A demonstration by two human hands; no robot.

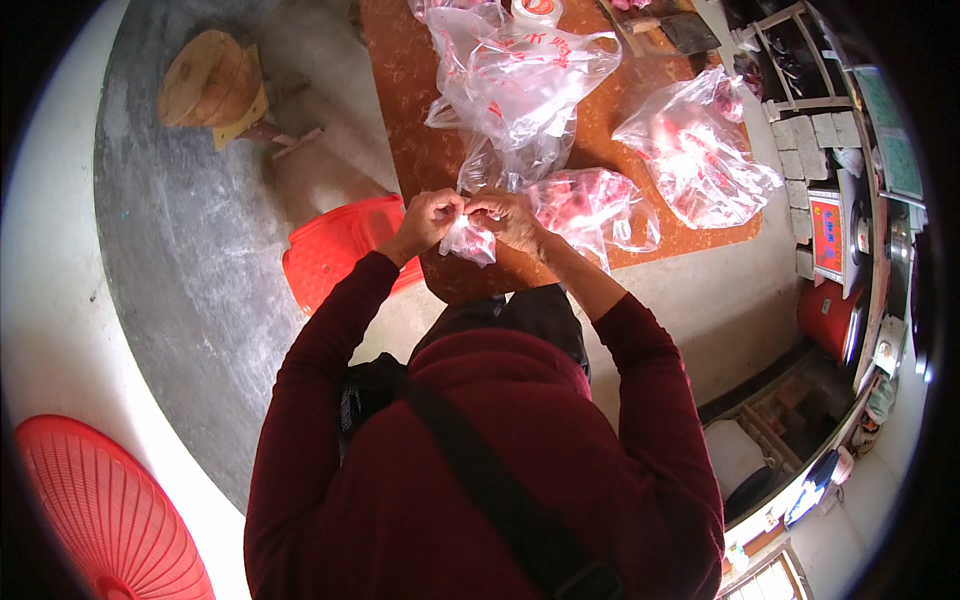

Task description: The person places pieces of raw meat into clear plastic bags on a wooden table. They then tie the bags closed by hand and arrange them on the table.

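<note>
Grey concrete floor [190,250] spreading wide to the left of the fingers, with a reddish-brown counter [410,110] reaching away beyond them. Pinching and working the neck of a small clear bag [468,240] of red pieces, right over the counter's near rounded edge. Left hand [432,220] and right hand [508,218] meeting knuckle to knuckle, fingers [452,207] of both closed tight on the bag's gathered top, the filled part hanging just below them. Lying just beyond the fingers: a large crumpled clear bag [515,85], nearly touching the knuckles. Sitting immediately right of the fingers: a second filled bag [585,205]; farther right, a third filled bag [695,150] near the counter's right edge. Leaving little bare counter between the bags, mostly a strip beyond and left of the fingers. Standing left of and below the fingers, partly tucked under the counter edge: a red plastic stool [335,250]. Resting well apart on the floor, far left: a round wooden block [210,85].
</note>
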